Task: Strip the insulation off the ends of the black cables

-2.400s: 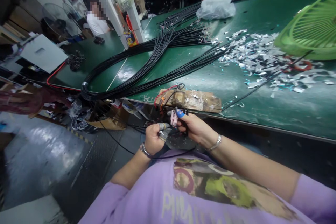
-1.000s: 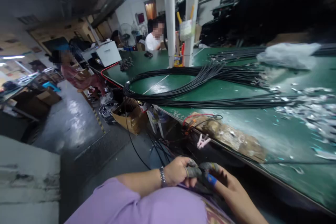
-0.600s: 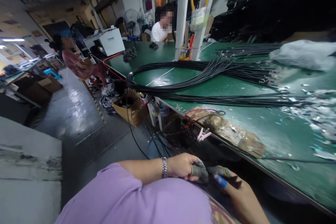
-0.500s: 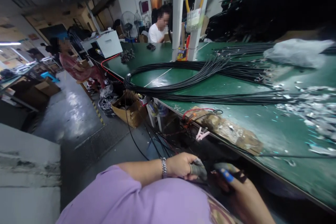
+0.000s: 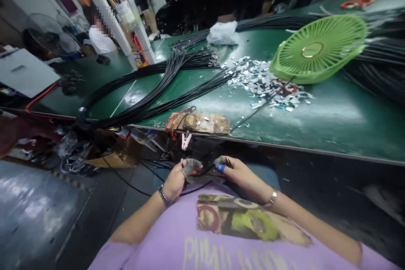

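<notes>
Hands and black cable at a bench edge; positions are given from the taped wooden block (image 5: 207, 122) on the near rim of the bench (image 5: 332, 122). The fingertips, seen together shortly before, are now parted, and a narrow gap is left between the hands. The pink clip (image 5: 186, 140), among the fingers in the first frame, is now shown hanging untouched below the left part of the block; work is judged to have passed from the clip to the cable. The black cable (image 5: 199, 188) is seen below the block, near the body, and is passed close under the left hand (image 5: 177, 180). That hand is placed below and left of the block, its grey-covered fingertips curled inward; whether the cable is gripped cannot be told. The right hand (image 5: 236, 173) is placed below and right of the block, its thumb bound in blue wrap (image 5: 220, 168); something dark is shown at its fingers, but whether it is held cannot be made out. Beyond the block, a bundle of black cables (image 5: 202, 87) is laid in a wide bend; beyond and to the right, pale scraps (image 5: 253, 76) are strewn beside a green ribbed plastic piece (image 5: 319, 67).
</notes>
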The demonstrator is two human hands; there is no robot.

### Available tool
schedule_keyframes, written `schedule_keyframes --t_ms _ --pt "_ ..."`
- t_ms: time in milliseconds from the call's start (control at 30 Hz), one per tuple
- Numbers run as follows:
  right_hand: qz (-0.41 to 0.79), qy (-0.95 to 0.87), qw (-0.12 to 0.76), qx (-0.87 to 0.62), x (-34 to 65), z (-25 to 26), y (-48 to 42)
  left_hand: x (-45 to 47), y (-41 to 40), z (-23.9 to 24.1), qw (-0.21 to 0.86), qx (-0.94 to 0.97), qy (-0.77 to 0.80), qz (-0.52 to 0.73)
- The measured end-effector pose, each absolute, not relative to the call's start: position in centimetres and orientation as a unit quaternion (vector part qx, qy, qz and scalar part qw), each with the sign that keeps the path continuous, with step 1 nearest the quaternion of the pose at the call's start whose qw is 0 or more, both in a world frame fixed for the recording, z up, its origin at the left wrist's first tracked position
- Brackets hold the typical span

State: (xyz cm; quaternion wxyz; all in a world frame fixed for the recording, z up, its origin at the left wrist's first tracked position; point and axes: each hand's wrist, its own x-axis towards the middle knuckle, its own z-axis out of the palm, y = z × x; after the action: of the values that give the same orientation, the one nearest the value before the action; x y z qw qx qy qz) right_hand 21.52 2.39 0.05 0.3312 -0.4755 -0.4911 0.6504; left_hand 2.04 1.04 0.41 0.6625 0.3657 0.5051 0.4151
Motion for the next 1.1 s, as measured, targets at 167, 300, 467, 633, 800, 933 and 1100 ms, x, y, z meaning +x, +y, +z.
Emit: schedule_keyframes --t_ms 167,300,467,633,800,933,1100 --pt "0.564 -0.577 0.355 -0.471 21.7 1.7 2.9 2.9 1.9 1.2 0.667 0.435 0.515 0.319" --pt "0.501 -0.664 0.334 -0.443 20.9 3.1 3.3 3.1 1.9 1.2 0.606 0.523 0.532 0.276" --pt "0.526 -0.676 0.293 -0.424 18.8 3.1 3.5 2.8 1.5 1.0 0.514 0.626 0.528 0.256" --pt "0.631 -0.544 0.347 -0.430 18.2 1.9 3.8 2.6 1.1 1.1 0.537 0.586 0.519 0.315" --pt "0.748 -0.351 0.345 -0.446 19.2 0.8 4.1 2.5 0.8 1.2 0.627 0.459 0.559 0.289" --pt "0.753 -0.322 0.346 -0.458 19.6 0.5 4.2 2.6 1.0 1.2 0.678 0.386 0.543 0.311" --pt "0.676 -0.451 0.337 -0.476 19.2 0.1 3.7 2.5 1.3 0.9 0.675 0.367 0.550 0.328"
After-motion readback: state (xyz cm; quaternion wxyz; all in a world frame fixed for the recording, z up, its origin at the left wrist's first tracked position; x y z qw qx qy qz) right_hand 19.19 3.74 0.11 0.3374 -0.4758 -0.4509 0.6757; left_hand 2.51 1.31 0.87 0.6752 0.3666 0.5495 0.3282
